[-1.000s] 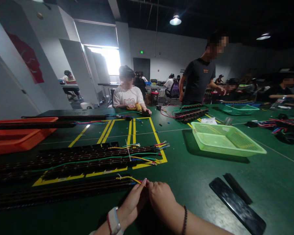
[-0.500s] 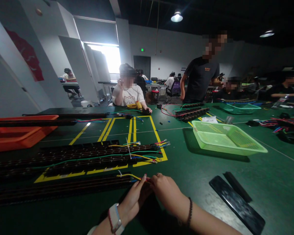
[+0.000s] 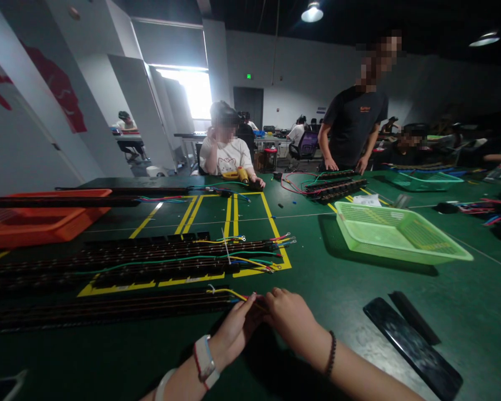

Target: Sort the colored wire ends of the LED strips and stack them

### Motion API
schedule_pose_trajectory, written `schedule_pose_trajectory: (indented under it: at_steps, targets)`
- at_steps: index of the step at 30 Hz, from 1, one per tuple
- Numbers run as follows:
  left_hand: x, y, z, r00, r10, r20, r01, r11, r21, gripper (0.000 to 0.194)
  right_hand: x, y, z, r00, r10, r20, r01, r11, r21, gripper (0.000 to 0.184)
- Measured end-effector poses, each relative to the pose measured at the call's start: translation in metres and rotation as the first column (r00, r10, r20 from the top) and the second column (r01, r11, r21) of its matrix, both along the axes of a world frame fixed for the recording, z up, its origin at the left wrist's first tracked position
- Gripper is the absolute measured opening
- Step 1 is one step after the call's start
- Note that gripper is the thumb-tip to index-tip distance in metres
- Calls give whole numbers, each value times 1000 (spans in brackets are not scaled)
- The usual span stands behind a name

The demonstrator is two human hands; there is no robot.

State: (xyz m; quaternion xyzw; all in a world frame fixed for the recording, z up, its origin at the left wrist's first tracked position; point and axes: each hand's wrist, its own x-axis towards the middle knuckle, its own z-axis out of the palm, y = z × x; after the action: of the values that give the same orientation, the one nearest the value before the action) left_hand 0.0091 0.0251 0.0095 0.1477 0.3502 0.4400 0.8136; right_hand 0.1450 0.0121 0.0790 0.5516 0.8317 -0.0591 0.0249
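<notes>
At the near side of the table, my left hand [image 3: 236, 326] is closed on the wires [image 3: 227, 292], yellow, red and blue, at the right end of a long black wire harness [image 3: 121, 309]. My right hand [image 3: 290, 312] is closed too and meets the left at the fingertips, on the same wire ends. The fingers hide the tips of these wires. A white cable tie [image 3: 211, 289] sits round the yellow wire. Just beyond lies a bundle of similar black harnesses [image 3: 150, 262], with green, yellow, red and blue wires ending in ring terminals [image 3: 292, 240].
On the green table [image 3: 317, 334] are a light green basket [image 3: 401, 234], an orange basket [image 3: 79, 214], a black phone [image 3: 413, 345] and a black strip [image 3: 414, 317]. Across the table, a seated person [image 3: 227, 147] has a hand by a yellow heat gun [image 3: 242, 176]; another person [image 3: 353, 128] stands.
The view has shifted slightly left. Both my hands stay together on the wire ends. The standing person now leans with both hands on the far table edge.
</notes>
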Motion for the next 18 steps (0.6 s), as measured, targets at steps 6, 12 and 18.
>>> schedule_pose_trajectory:
  at_steps: [6,12,18]
  targets:
    - [1,-2,0,999,14,-41,-14,1000,2,8,-10,-1,-19,989,75,125,-77,997,10,25]
    - [2,-2,0,999,28,-31,-28,1000,8,12,-5,-1,-14,995,84,51,-86,996,29,21]
    - [3,-3,-1,999,27,40,-29,998,53,19,8,11,-2,996,-4,-89,19,986,166,16]
